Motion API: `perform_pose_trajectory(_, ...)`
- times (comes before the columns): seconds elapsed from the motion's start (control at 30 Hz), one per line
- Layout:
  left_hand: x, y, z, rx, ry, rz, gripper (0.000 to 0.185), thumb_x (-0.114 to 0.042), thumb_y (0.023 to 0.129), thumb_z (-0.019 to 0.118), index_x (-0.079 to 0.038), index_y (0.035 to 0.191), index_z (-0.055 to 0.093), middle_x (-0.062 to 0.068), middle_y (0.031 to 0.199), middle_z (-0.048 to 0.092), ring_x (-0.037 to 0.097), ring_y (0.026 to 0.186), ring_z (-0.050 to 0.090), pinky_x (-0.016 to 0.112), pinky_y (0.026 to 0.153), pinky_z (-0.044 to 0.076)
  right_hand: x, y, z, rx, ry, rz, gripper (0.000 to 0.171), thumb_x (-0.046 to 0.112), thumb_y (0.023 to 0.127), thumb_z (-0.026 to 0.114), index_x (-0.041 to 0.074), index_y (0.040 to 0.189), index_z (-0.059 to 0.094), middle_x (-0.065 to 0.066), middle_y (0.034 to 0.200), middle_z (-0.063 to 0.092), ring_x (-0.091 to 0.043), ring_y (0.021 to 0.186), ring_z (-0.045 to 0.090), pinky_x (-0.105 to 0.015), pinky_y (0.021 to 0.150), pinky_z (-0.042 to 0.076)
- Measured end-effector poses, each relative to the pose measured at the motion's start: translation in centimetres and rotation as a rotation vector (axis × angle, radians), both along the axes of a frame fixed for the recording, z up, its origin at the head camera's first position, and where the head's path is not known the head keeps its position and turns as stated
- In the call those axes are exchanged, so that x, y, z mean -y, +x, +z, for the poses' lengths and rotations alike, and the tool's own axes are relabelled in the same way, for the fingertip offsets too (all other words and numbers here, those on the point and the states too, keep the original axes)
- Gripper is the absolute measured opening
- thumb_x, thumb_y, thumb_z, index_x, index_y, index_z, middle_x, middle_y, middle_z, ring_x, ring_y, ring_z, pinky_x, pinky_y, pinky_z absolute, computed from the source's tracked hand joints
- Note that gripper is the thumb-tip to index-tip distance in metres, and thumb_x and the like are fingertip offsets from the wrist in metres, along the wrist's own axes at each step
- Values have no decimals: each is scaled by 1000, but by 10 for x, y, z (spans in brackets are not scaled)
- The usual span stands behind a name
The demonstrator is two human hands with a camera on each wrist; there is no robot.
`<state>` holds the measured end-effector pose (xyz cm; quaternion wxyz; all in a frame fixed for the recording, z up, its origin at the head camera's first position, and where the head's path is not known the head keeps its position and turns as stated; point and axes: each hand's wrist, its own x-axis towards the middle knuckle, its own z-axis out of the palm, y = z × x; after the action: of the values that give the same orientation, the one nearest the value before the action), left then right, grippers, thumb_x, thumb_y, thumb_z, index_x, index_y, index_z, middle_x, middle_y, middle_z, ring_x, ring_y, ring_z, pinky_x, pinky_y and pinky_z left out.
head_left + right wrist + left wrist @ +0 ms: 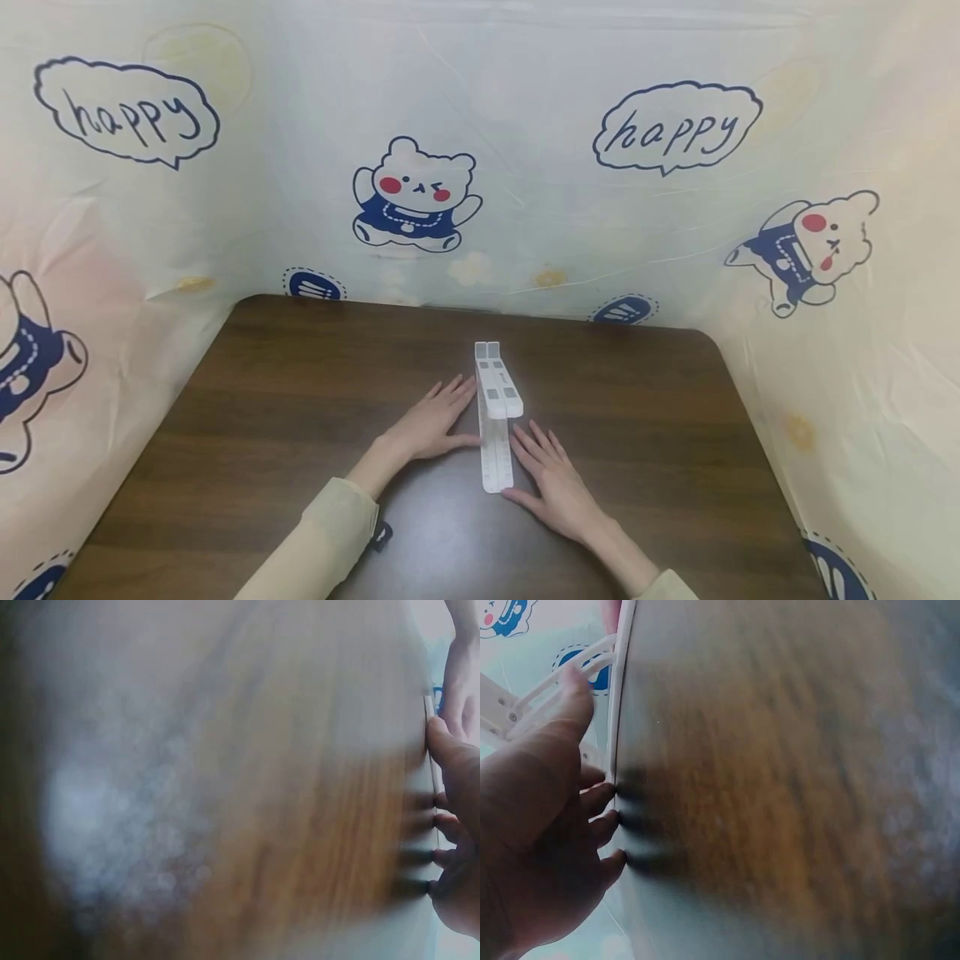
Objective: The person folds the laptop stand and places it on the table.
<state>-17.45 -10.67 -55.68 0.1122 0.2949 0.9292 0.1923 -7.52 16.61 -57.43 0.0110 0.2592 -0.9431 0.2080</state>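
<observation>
A white folding laptop stand point(497, 454), pushed narrow, stands upright on the brown table with its grey-padded upper arms raised over its base. Flat on the table at its left side lies my left hand point(427, 429), fingers extended, fingertips and thumb tip right at the base's edge. My right hand point(555, 492) rests on the opposite side with straight, slightly spread fingers, its thumb at the near end of the base. In the left wrist view, the stand's slanted supports point(562, 675) rise beside the left thumb. The right wrist view shows right fingertips point(442, 856) down on the tabletop.
The dark wood-grain table point(300, 367) has rounded far corners. A pale cloth point(525, 100) printed with bears and "happy" surrounds it at the back and sides. A small black object point(381, 535) shows next to the left sleeve point(330, 525).
</observation>
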Motion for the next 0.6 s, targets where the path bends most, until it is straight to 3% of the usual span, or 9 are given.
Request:
perform_pose_trajectory(0.33,-2,8,-1,-20,-63,-42,125,-76,87,78,-6,175,24,13,184,23,38,172,21,62,141,20,2,2,2,26,-23,-12,79,44,98,81,4,161,54,-15,174,47,-45,166,35,-69,135,28)
perform_pose_trajectory(0.6,0,21,0,-53,-88,-75,132,-78,83,81,0,173,25,17,183,26,40,171,24,63,139,24,8,5,1,40,-22,-31,77,46,100,79,5,160,56,-15,175,45,-47,167,32,-71,135,26)
